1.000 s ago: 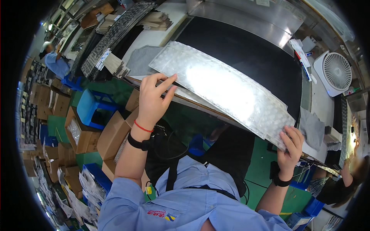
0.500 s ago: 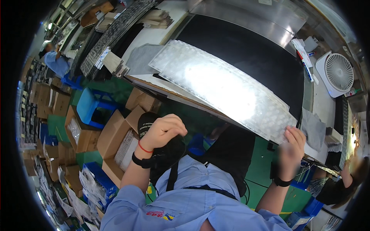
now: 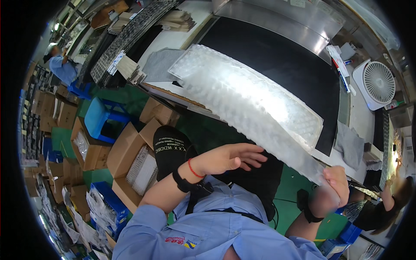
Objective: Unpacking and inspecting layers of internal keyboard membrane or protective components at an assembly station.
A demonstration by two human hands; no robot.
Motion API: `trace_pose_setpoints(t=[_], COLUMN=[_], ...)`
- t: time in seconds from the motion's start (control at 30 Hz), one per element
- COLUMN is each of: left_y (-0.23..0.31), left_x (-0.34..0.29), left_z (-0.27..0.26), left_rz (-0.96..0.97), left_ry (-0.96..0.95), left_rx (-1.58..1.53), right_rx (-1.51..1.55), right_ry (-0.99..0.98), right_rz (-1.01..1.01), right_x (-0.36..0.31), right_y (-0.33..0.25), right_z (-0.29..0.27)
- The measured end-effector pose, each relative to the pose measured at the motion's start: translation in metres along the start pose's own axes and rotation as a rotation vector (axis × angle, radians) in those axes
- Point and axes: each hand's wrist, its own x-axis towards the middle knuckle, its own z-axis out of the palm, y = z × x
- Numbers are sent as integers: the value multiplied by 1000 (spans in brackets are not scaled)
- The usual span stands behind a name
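My right hand (image 3: 334,187) grips the near right end of a translucent dimpled plastic sheet (image 3: 255,127), which tilts down off the bench edge toward me. Behind it, a clear plastic tray (image 3: 308,118) with small pockets lies on the black surface (image 3: 268,43), glaring brightly in the middle. The sheet covers part of that tray's near side. My left hand (image 3: 227,159) is open and empty, its fingers spread close to the sheet's lower edge; contact cannot be made out.
A white fan (image 3: 376,84) stands at the bench's right, near a grey cloth (image 3: 350,145). Another grey cloth (image 3: 160,65) lies left. Open cardboard boxes (image 3: 123,173) and a blue stool (image 3: 99,119) occupy the floor at left. Co-workers (image 3: 64,68) are at both sides.
My right hand has moved down toward me, drawing the sheet's right end off the tray, which now shows beneath. My left hand has moved right and opened toward the sheet.
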Motion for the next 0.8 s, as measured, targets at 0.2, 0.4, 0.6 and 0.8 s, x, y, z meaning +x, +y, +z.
trace_pose_setpoints(t=[0.2, 0.4, 0.6, 0.8], left_y=[-5, -15, -3, 7], left_x=[30, 16, -11, -18], left_z=[17, 6, -1, -12], left_rz=[74, 509, 544, 526], left_ry=[-1, 27, 697, 837], left_rx=[-559, -657, -230, -29], right_rx=[290, 393, 376, 516], right_ry=[140, 331, 233, 148], right_rz=[168, 830, 1129, 1195], right_x=[-12, -22, -13, -7], right_y=[-9, -13, 7, 13], right_z=[-34, -36, -4, 12])
